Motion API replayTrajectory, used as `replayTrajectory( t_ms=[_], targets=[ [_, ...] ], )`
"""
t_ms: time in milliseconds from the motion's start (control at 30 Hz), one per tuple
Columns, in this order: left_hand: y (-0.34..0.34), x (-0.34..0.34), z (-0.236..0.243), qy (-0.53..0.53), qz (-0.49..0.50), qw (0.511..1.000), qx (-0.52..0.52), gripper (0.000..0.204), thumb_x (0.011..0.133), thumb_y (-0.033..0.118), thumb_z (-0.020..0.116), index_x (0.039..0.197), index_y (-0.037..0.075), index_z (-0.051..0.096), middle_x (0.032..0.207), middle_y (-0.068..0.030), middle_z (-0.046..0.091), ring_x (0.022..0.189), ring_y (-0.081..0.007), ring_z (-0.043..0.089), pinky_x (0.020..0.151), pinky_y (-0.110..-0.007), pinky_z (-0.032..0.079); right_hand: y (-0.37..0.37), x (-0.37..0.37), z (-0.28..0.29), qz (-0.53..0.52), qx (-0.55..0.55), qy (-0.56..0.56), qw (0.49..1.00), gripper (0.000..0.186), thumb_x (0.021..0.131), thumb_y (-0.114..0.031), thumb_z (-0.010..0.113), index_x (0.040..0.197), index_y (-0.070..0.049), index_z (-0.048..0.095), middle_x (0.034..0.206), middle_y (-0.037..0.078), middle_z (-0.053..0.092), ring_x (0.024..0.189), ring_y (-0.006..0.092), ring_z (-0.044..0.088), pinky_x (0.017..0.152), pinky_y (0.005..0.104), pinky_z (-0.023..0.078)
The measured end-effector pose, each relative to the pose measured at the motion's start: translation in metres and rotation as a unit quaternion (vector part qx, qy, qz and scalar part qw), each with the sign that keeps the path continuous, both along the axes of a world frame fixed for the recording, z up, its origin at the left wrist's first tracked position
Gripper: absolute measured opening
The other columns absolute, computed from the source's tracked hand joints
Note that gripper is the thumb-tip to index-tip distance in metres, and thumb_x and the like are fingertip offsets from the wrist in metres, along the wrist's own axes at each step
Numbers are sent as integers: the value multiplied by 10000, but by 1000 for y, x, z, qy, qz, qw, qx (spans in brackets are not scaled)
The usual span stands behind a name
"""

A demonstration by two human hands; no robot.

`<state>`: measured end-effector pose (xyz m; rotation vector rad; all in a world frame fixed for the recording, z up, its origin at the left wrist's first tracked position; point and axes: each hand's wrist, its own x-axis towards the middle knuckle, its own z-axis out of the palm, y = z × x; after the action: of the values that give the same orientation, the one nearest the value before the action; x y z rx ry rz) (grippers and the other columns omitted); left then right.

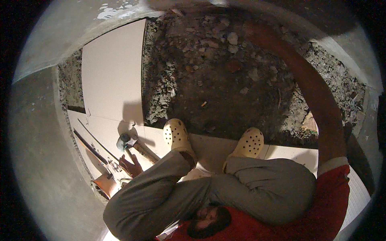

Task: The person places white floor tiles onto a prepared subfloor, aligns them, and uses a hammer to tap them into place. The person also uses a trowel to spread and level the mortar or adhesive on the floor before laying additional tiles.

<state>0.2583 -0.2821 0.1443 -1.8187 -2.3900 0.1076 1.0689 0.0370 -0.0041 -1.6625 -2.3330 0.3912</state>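
Note:
My left hand (133,165) is beside my left knee, its fingers around the handle of a mallet (125,139) with a dark head. The mallet casts a shadow on the pale tiles beneath. My right arm stretches far forward over a dark bed of soil and rubble (225,80). At its end my right hand (257,34) lies in shadow near the far edge of the bed, and its fingers cannot be made out. A large pale tile (113,68) lies flat to the left of the soil, with a mortar strip along its side.
My feet in cream clogs (177,134) rest on a row of pale tiles (211,144) along the near soil edge. Long thin bars (91,148) and an orange object (106,184) lie at left. Grey walls (36,132) enclose the area. Rough mortar (335,76) banks up at right.

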Motion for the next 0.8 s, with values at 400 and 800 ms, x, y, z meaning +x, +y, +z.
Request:
replayTrajectory(
  t_ms=[400, 800],
  targets=[
    [217, 146, 138, -166, -383, 857, -303, 380, 965, 246, 696, 1272, 48, 593, 1332, -211, 580, 1270, -403, 555, 1082, -465, 460, -141, 18, 58, -31, -50, -10, 998, 589, 986, -380, 674, 1474, -106, 490, 1404, 191, 592, 1247, 374, 613, 1033, 480, 503],
    [356, 430, -51, -245, -525, 802, -145, 814, 915, 476, 740, 1529, 36, 436, 1565, -308, 394, 1454, -488, 363, 1209, -540, 309, -294, -134, 82, -362, -155, 262, 881, 484, 987, -380, 668, 1349, -78, 559, 1212, 199, 666, 1057, 366, 685, 890, 486, 537]
  ],
)
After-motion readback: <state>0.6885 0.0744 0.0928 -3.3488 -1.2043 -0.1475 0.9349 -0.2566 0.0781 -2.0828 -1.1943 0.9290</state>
